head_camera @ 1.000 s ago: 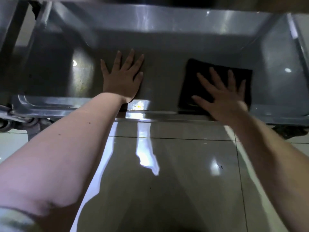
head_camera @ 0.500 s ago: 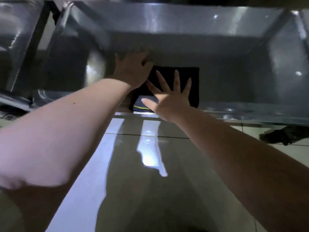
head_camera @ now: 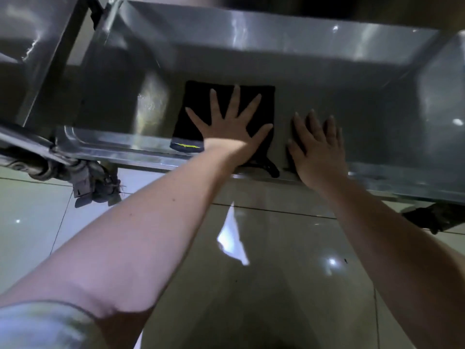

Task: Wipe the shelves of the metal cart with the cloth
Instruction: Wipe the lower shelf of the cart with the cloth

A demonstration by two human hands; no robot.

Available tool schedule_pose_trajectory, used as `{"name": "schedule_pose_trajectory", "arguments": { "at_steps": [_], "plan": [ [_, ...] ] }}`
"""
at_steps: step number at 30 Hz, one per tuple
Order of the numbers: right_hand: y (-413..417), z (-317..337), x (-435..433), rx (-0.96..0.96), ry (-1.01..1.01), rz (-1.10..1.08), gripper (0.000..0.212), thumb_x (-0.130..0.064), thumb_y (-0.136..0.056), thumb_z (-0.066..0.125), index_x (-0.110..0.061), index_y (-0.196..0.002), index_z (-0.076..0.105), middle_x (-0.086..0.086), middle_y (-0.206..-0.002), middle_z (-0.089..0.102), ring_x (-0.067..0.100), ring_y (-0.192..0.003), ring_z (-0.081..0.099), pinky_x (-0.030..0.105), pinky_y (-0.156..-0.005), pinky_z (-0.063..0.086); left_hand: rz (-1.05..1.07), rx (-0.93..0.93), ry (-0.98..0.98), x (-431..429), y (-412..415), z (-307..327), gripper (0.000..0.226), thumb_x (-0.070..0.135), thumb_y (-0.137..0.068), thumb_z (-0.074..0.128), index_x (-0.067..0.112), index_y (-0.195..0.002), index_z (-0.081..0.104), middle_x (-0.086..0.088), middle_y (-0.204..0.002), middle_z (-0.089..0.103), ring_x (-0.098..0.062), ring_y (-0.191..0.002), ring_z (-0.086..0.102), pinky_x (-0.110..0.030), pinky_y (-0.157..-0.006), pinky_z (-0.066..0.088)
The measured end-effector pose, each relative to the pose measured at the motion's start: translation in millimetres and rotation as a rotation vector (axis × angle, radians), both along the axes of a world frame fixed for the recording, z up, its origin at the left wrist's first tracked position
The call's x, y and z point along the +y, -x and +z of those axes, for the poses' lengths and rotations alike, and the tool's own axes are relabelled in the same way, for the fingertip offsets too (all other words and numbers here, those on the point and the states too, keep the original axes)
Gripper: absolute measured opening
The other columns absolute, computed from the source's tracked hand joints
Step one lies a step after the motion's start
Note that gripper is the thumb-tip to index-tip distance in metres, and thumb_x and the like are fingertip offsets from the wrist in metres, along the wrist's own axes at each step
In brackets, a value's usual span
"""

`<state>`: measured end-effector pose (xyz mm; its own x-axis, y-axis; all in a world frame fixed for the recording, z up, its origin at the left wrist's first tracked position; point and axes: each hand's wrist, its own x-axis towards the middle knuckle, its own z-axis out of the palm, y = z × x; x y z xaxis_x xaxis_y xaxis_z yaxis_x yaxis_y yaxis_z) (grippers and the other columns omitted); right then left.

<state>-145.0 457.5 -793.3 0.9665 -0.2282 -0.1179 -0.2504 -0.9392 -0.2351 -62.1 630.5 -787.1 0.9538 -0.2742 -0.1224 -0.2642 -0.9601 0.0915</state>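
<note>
A black cloth (head_camera: 197, 107) with a yellow-marked label lies flat on the lowest shelf (head_camera: 382, 127) of the metal cart, near the front rim. My left hand (head_camera: 230, 127) presses on the cloth with straight, spread fingers. Just right of the cloth, my right hand (head_camera: 318, 149) rests flat on the bare metal, its fingers straight and close together. A cloth corner hangs over the rim between my two wrists.
The shelf's raised front rim (head_camera: 113, 144) runs under my wrists. A caster wheel (head_camera: 85, 182) sits at the left corner and a dark one (head_camera: 432, 219) at the right. The shelf above overhangs at the top. Glossy floor tiles (head_camera: 251, 273) lie below.
My right hand slid the cloth leftward along the shelf, then came off it onto bare metal. My left hand moved from the bare shelf onto the cloth.
</note>
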Motion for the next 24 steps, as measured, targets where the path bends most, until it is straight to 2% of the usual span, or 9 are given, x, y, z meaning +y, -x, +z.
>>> {"name": "schedule_pose_trajectory", "arguments": {
  "at_steps": [3,7,11,15,20,24],
  "plan": [
    [1,-3,1,0.04,0.091,0.027,0.061,-0.064,-0.096,0.023,-0.05,-0.152,0.005,-0.005,-0.165,0.0,0.035,-0.15,-0.008,0.053,-0.115,-0.015,0.088,0.019,-0.025,38,-52,3,0.071,0.083,-0.084,0.015,0.057,-0.149,0.002,0.01,-0.165,-0.008,-0.038,-0.148,-0.014,-0.079,-0.099,-0.011],
    [-1,-3,2,0.063,0.126,0.019,0.061,-0.065,-0.095,0.017,-0.051,-0.151,0.0,-0.005,-0.165,-0.004,0.035,-0.15,-0.009,0.057,-0.116,-0.013,0.096,0.044,-0.023,54,-76,9,0.067,0.079,-0.088,0.015,0.056,-0.15,0.001,0.007,-0.165,-0.007,-0.041,-0.148,-0.012,-0.079,-0.103,-0.009],
    [2,-1,3,0.092,0.144,0.017,0.06,-0.064,-0.095,0.014,-0.052,-0.151,-0.004,-0.006,-0.165,-0.008,0.035,-0.149,-0.012,0.058,-0.117,-0.011,-0.013,0.067,-0.049,51,-28,13,0.063,0.077,-0.09,0.016,0.059,-0.147,-0.004,0.011,-0.164,-0.012,-0.04,-0.148,-0.015,-0.077,-0.103,-0.01],
    [6,0,1,0.108,0.143,0.022,0.06,-0.065,-0.094,0.012,-0.052,-0.15,-0.007,-0.007,-0.164,-0.01,0.034,-0.149,-0.014,0.058,-0.116,-0.012,-0.093,0.105,-0.022,69,34,9,0.065,0.084,-0.081,0.013,0.067,-0.141,-0.008,0.016,-0.162,-0.014,-0.035,-0.148,-0.017,-0.074,-0.103,-0.015],
    [3,-2,9,0.119,0.148,0.014,0.061,-0.062,-0.096,0.013,-0.048,-0.152,-0.007,-0.004,-0.164,-0.011,0.035,-0.149,-0.014,0.057,-0.116,-0.012,0.002,0.139,-0.057,41,20,9,0.07,0.085,-0.081,0.02,0.065,-0.142,-0.009,0.014,-0.162,-0.018,-0.038,-0.147,-0.02,-0.078,-0.098,-0.014],
    [4,0,5,0.128,0.151,0.035,0.062,-0.059,-0.095,0.009,-0.044,-0.153,-0.007,-0.004,-0.164,-0.013,0.035,-0.149,-0.016,0.057,-0.116,-0.012,-0.122,0.097,-0.05,-9,42,8,0.068,0.079,-0.086,0.022,0.06,-0.146,-0.006,0.01,-0.163,-0.016,-0.04,-0.146,-0.021,-0.08,-0.095,-0.015]
  ]
}}
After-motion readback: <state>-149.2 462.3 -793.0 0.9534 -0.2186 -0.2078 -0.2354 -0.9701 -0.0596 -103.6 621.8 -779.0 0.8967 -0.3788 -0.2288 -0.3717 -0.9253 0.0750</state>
